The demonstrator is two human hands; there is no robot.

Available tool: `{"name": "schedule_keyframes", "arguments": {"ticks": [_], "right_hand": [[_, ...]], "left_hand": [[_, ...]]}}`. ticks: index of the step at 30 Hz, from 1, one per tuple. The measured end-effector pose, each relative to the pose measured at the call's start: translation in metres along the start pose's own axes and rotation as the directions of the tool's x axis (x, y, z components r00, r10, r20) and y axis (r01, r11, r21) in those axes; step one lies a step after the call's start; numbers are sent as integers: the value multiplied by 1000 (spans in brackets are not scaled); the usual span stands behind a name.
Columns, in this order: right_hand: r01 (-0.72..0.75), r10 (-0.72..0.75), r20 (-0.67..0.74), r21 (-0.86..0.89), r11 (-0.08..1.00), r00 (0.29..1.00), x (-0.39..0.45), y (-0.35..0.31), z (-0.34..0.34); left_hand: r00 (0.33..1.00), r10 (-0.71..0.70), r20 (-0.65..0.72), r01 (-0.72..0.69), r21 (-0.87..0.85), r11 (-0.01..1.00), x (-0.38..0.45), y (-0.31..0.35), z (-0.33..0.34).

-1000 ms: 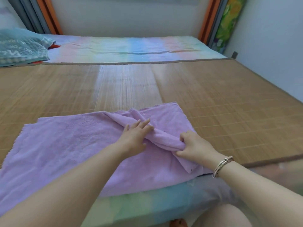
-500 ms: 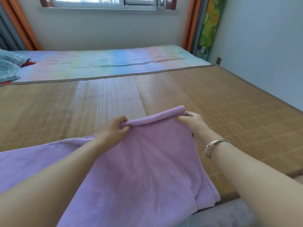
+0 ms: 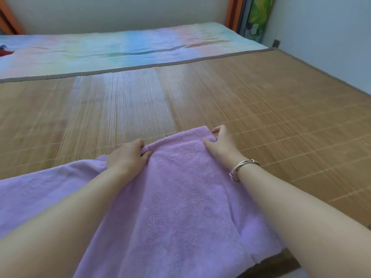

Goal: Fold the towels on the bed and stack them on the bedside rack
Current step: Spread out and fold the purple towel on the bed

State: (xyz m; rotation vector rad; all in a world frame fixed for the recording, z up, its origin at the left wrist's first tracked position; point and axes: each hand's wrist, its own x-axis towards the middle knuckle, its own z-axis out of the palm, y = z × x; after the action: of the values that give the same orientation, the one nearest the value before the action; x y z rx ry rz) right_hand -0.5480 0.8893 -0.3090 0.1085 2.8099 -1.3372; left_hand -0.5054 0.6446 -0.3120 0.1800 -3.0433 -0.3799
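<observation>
A lilac towel [image 3: 180, 197] lies on the near part of the bed, on a woven bamboo mat [image 3: 261, 109] that covers most of the surface. The towel is doubled over: a folded layer in the middle lies on a wider layer that spreads to the left and reaches the near edge of the bed at the lower right. The left hand [image 3: 128, 155] holds the far edge of the folded layer at its left corner, with the fingers curled over the cloth and a small pinch of fabric under them. The right hand [image 3: 218, 143] holds the right corner of the same edge, thumb on top of the towel and fingers bent around the corner, touching the mat. A metal bracelet [image 3: 244, 167] sits on the right wrist. Both forearms cross over the towel and hide parts of it near the bottom. Beyond the mat, a pastel rainbow sheet [image 3: 124, 51] covers the far part of the bed up to the wall. At the far left edge a bit of red and blue cloth [image 3: 5, 51] shows. In the far right corner stand an orange curtain [image 3: 232, 13] and a green patterned panel [image 3: 259, 15]. The bedside rack is not seen in this view
</observation>
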Motion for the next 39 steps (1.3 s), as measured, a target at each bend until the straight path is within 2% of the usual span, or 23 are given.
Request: {"name": "schedule_keyframes", "arguments": {"ticks": [2, 4, 6, 10, 13, 16, 19, 23, 26, 29, 34, 37, 39], "right_hand": [[98, -107, -22, -243, 965, 994, -15, -1, 0], [185, -234, -31, -512, 839, 972, -32, -5, 2], [254, -303, 19, -596, 761, 953, -48, -19, 6], [388, -353, 172, -546, 743, 920, -80, -61, 29], [500, -417, 276, -494, 711, 866, -107, -101, 63], [624, -501, 373, -431, 652, 781, -137, -149, 119], [721, -558, 466, -333, 608, 687, -166, -190, 175], [787, -595, 552, -208, 581, 585, -204, -245, 260], [797, -582, 600, -166, 580, 549, -214, -275, 312], [735, -540, 606, -114, 668, 584, -208, -296, 349], [522, -401, 505, -119, 845, 765, -181, -313, 380], [484, -354, 505, -151, 862, 787, -171, -315, 387], [467, -386, 477, -60, 882, 790, -172, -319, 385]], "left_hand": [[1000, -12, -10, 12, 40, 999, -2, 6, 0], [1000, 6, -6, -5, 58, 998, -8, 9, -5], [1000, -4, -7, 4, 88, 996, -19, 4, -18], [990, -132, -59, 130, -25, 991, -57, -39, -52], [957, -286, -38, 284, -63, 957, -98, -109, -75], [882, -472, -13, 467, -115, 877, -152, -194, -102], [804, -595, -15, 579, -208, 788, -195, -259, -120], [704, -709, -42, 633, -416, 653, -241, -328, -132], [710, -705, 6, 595, -540, 595, -252, -355, -130], [753, -656, 50, 525, -647, 553, -249, -362, -123], [783, -614, 97, 473, -733, 488, -225, -361, -109], [776, -622, 106, 472, -752, 461, -217, -363, -103], [780, -614, 120, 472, -756, 453, -214, -363, -104]]}}
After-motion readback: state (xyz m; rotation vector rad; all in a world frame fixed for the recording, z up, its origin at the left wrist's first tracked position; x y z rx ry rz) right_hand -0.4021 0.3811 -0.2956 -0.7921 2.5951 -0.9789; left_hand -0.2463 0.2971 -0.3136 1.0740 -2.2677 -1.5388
